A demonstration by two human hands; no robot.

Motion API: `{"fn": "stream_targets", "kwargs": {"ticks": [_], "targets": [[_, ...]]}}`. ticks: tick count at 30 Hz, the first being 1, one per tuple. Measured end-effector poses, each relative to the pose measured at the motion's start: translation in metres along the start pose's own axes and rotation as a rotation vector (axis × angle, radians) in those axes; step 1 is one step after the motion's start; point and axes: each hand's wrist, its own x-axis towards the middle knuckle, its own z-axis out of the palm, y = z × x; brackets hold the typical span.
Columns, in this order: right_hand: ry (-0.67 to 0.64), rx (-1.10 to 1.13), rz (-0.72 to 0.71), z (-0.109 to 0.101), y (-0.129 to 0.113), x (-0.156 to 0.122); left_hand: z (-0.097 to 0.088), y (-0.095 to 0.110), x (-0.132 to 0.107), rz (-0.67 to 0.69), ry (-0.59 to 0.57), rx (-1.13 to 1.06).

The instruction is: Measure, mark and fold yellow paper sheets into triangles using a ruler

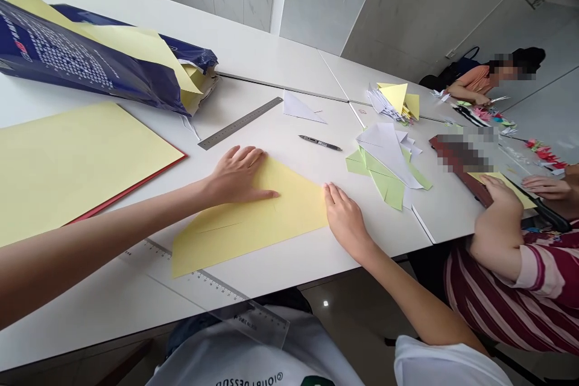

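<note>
A folded sheet of yellow paper (253, 217) lies on the white table before me, with a thin slit or pencil line near its lower left. My left hand (239, 178) is laid flat on its upper left edge, thumb stretched out across the paper. At the sheet's right corner, my right hand (344, 214) has its fingers together on the edge; the thumb is hidden. A clear plastic ruler (253, 313) sticks out from under the paper and over the table's front edge. Above my left hand lie a metal ruler (239, 123) and a pen (320, 143).
A yellow paper stack (81, 157) with red beneath lies left, below a torn blue paper pack (90, 60). White and green folded pieces (384, 163) lie right, near a yellow-and-white pile (398, 102). A co-worker uses a paper cutter (461, 169); another person (488, 81) sits behind.
</note>
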Motion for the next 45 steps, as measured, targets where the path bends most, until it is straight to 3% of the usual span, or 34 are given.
{"fn": "stream_targets", "kwargs": {"ticks": [11,23,25,29,33,45], "targets": [[0.034,0.079,0.084,0.002,-0.007,0.0,0.004,-0.008,-0.001,0.015,0.053,-0.051],[0.043,0.264,0.139,-0.004,-0.004,-0.009,0.006,-0.005,-0.009,0.034,-0.04,-0.087],[0.0,0.291,0.084,-0.011,-0.008,0.002,0.006,-0.004,-0.01,0.046,-0.048,-0.089],[-0.109,0.331,-0.179,-0.023,-0.013,0.031,0.004,-0.002,-0.012,0.074,-0.059,-0.09],[-0.138,0.387,-0.325,-0.022,-0.016,0.044,0.006,-0.001,-0.014,0.093,-0.057,-0.117],[-0.116,0.421,-0.303,-0.017,-0.024,0.036,0.012,0.001,-0.014,0.081,-0.03,-0.107]]}}
